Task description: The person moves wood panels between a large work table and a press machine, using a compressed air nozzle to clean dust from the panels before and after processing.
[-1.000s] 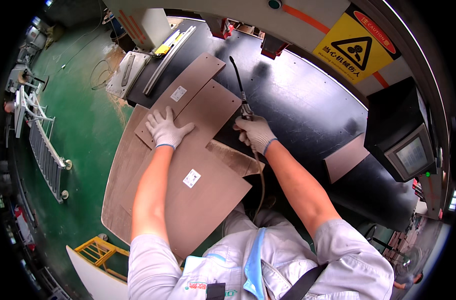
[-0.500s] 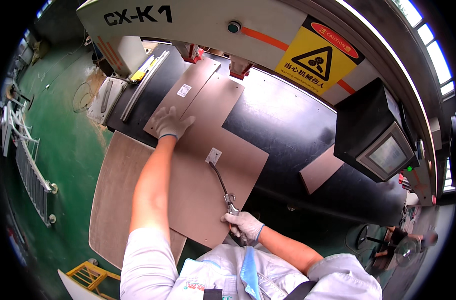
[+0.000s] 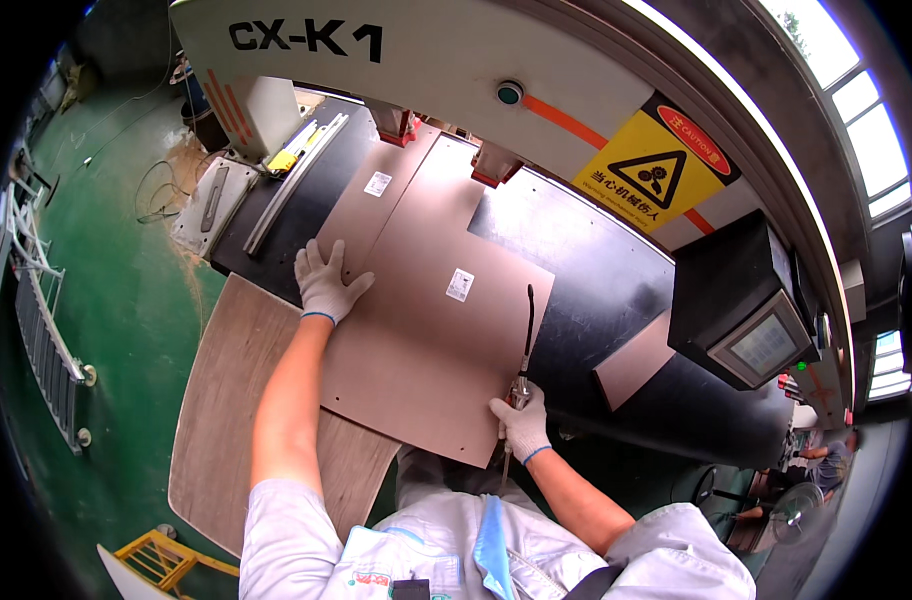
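In the head view, a large brown board (image 3: 431, 330) is seen lying flat on the black machine table (image 3: 596, 290), its far end reaching under the white machine housing (image 3: 426, 60). The gloved left hand (image 3: 326, 282) is pressed flat, fingers spread, on the board's left edge, grasping nothing. The gloved right hand (image 3: 521, 425) is closed around the handle of a thin air-blow tool (image 3: 524, 345) at the board's near right corner; the black nozzle is pointed away along the board's right edge. The tool's hose is cut off behind the hand. A second board (image 3: 376, 205) is partly covered by the first, just left of it. A wood-grain panel (image 3: 231, 400) is partly hidden beneath the board and the left forearm.
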Demonstrator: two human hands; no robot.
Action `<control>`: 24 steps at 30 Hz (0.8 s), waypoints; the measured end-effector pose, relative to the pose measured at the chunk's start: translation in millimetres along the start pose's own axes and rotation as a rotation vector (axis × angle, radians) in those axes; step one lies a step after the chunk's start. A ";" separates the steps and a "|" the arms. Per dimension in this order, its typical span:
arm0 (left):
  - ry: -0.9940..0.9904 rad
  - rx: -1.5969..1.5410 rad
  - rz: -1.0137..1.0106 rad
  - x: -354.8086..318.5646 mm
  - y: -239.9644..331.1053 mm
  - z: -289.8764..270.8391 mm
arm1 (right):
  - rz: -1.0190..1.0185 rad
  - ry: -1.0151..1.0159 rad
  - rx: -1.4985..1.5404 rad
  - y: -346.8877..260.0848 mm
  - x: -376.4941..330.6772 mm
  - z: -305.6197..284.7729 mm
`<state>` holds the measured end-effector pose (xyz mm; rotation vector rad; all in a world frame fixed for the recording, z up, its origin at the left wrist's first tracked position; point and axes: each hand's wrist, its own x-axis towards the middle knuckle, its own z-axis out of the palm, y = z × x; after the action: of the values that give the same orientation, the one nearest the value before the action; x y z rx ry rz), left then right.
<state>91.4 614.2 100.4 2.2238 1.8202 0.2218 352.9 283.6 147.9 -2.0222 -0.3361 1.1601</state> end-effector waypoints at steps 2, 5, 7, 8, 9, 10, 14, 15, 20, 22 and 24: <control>0.022 -0.007 -0.015 5.2 2.3 4.3 | 0.039 0.016 -0.013 -16.3 -16.8 3.6; 0.029 0.006 -0.044 16.7 19.6 8.8 | -0.099 -0.104 -0.112 27.7 -19.3 -3.5; 0.034 -0.007 -0.092 21.2 22.6 10.4 | -0.014 -0.122 -0.244 31.4 -19.5 -3.5; 0.033 -0.013 -0.090 22.9 22.2 10.3 | -0.138 -0.102 -0.232 32.8 -15.1 -0.6; 0.027 -0.017 -0.104 24.1 21.7 7.5 | -0.262 -0.082 -0.220 30.3 -11.7 1.4; 0.022 -0.022 -0.117 26.1 21.8 6.2 | -0.168 -0.070 -0.234 26.4 -7.7 -0.9; 0.058 -0.024 -0.113 30.0 14.5 14.2 | -0.205 -0.074 -0.170 3.8 3.2 -3.3; 0.067 -0.038 -0.101 31.1 14.2 15.1 | -0.203 -0.073 -0.172 7.9 6.2 -3.9; 0.116 -0.077 -0.065 30.0 9.5 19.7 | -0.141 -0.071 -0.193 -0.3 4.0 -2.8; 0.091 -0.069 -0.086 30.6 13.2 17.9 | -0.184 -0.066 -0.140 6.4 7.2 -1.4; 0.095 -0.062 -0.079 31.1 12.4 16.1 | -0.227 -0.066 -0.088 4.6 4.9 -2.3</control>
<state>113.9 640.7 87.3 2.1285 1.9186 0.3695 356.8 282.1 142.2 -1.9644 -0.6429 1.0878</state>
